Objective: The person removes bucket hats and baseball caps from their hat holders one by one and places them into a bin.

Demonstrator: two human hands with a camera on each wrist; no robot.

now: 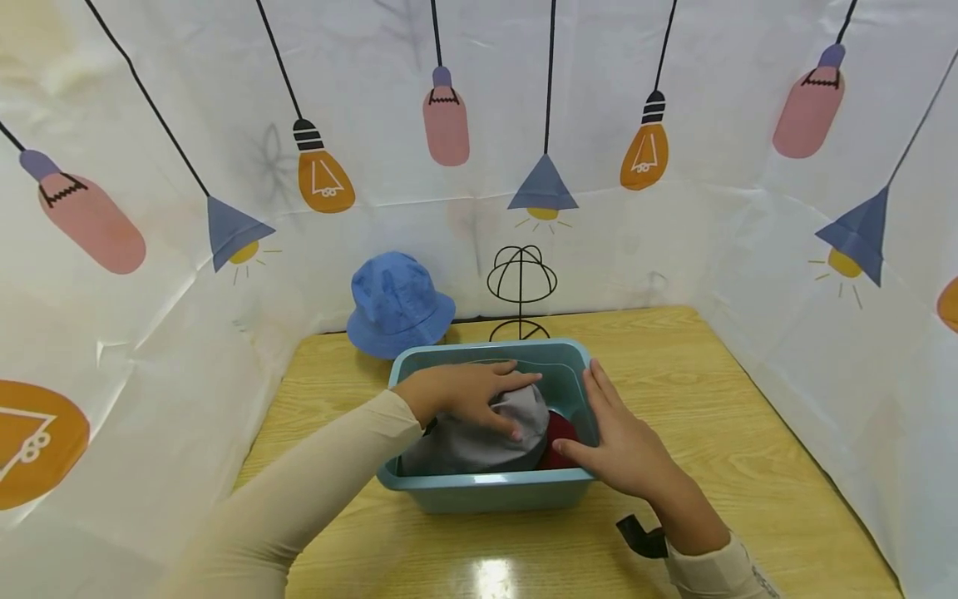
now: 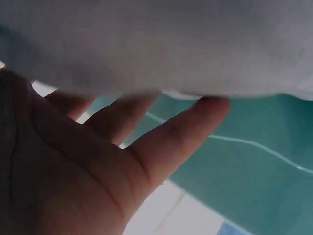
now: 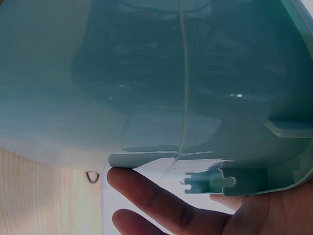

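In the head view a blue-green plastic bin [image 1: 494,492] stands on the table. Inside it lies a grey hat [image 1: 524,416], with a dark red cloth item [image 1: 557,437], perhaps another hat, beside it on the right. My left hand [image 1: 467,395] reaches over the bin with spread fingers on top of the grey hat. Its fingertips touch pale cloth [image 2: 161,49] in the left wrist view. My right hand [image 1: 629,445] rests at the bin's right rim, fingers straight along the outside and thumb over the edge. The right wrist view shows those fingers [image 3: 151,196] against the outer wall.
Behind the bin at the left is a blue bucket hat [image 1: 397,304], on a support that it mostly hides. A black wire hat stand [image 1: 521,283] stands at the back. The wooden table [image 1: 718,416] meets lamp-patterned white sheets [image 1: 479,225] at its back and sides.
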